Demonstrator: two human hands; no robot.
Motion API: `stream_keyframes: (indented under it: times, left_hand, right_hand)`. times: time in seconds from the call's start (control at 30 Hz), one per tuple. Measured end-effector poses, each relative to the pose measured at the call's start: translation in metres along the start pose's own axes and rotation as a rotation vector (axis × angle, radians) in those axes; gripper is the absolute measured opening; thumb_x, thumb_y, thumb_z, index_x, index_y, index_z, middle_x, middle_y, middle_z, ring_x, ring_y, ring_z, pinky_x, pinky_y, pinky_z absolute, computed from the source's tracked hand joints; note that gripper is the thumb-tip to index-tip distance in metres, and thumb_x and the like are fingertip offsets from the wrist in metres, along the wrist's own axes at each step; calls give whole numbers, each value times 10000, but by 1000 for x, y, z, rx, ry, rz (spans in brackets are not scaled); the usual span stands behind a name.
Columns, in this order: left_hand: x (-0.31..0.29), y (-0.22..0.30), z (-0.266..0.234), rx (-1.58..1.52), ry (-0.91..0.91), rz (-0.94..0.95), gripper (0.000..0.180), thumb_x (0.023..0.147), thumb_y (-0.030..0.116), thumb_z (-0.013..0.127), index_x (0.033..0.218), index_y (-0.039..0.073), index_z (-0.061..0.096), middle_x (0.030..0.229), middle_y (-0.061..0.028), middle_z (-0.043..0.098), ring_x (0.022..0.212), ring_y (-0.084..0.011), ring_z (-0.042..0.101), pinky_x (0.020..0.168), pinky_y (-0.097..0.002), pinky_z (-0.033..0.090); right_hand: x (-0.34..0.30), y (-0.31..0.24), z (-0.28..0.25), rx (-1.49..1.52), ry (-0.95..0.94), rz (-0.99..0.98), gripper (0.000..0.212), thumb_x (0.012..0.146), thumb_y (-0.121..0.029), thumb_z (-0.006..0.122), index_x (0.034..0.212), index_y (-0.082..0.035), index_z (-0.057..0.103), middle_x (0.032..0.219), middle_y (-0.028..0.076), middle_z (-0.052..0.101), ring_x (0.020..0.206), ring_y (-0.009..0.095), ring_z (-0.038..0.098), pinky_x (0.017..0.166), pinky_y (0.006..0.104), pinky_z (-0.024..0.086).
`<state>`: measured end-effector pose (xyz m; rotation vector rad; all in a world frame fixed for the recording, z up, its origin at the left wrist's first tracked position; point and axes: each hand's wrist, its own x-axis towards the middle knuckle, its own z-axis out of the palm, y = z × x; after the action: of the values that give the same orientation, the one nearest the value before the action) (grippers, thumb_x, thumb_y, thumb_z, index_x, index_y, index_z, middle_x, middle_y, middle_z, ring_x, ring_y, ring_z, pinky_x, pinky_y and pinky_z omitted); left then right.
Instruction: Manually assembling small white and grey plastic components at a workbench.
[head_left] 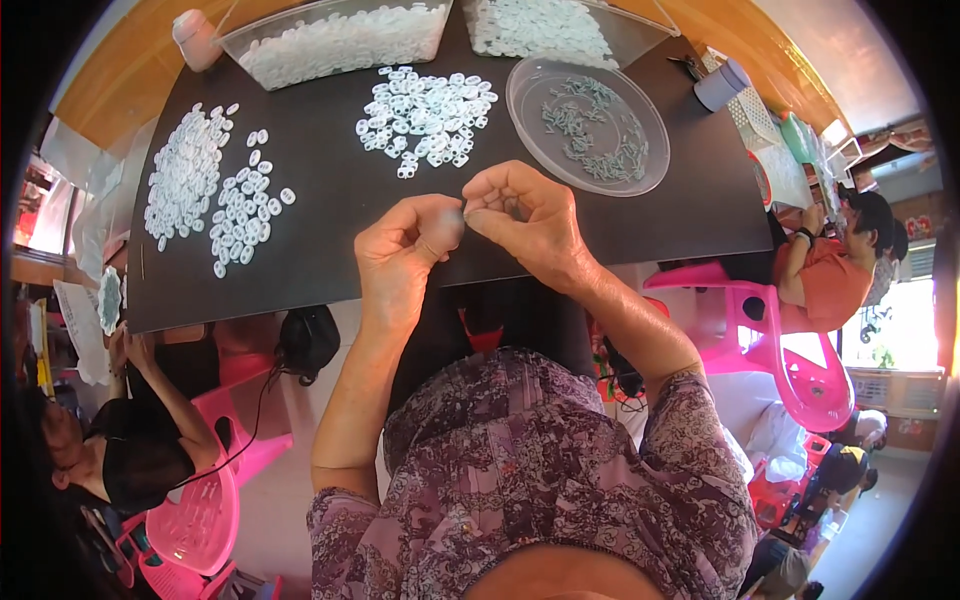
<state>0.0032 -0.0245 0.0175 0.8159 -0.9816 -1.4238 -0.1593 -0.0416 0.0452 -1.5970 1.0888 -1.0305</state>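
Left hand (405, 250) and right hand (520, 215) pinched together on a tiny part, barely visible. Best kept low over the table (330, 200), near the rings (425, 110).

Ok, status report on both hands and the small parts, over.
Left hand and right hand pinched together over black table edge. Small part between fingertips, mostly hidden. White ring pile ahead, nothing blocking.

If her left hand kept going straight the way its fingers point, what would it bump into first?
The left hand points up and right at the right hand; their fingertips already meet around something small, so it would meet that hand first. Beyond lies the loose pile of white rings, though depth is hard to judge.
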Motion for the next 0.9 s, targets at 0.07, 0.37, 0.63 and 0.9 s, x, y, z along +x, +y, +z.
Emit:
stream_keyframes:
  times: [0.07, 0.37, 0.63, 0.9]
  left_hand:
    - [-3, -1, -2, 16, 12, 7, 174, 815, 11, 642, 986, -22, 638, 776, -18, 604, 661, -73, 527, 595, -188, 430]
    - [-11, 0, -4, 134, 73, 31, 176, 805, -27, 629, 980, -25, 646, 771, 10, 540, 671, -58, 504, 612, -188, 425]
    - [-13, 0, -6, 323, 87, 120, 172, 775, -79, 604, 934, -31, 649, 746, 5, 518, 667, -53, 478, 607, -188, 397]
    - [-15, 2, -5, 352, 90, 135, 170, 781, -80, 597, 933, -27, 650, 741, 8, 512, 664, -52, 467, 598, -189, 387]
  right_hand:
    - [-1, -1, 3, -13, -8, 9, 176, 801, -21, 622, 971, -4, 579, 830, 14, 605, 765, 43, 547, 676, 192, 440]
    - [-2, 0, 10, -73, -31, -9, 175, 792, -18, 627, 961, -8, 585, 822, 2, 600, 756, 39, 536, 667, 196, 437]
    - [-1, 5, 10, -28, -63, 11, 184, 792, 5, 624, 971, 2, 582, 836, 10, 600, 779, 49, 545, 700, 208, 455]
    - [0, 6, 11, 15, -86, 60, 187, 799, 4, 622, 980, 12, 578, 851, 15, 599, 803, 48, 546, 727, 203, 456]
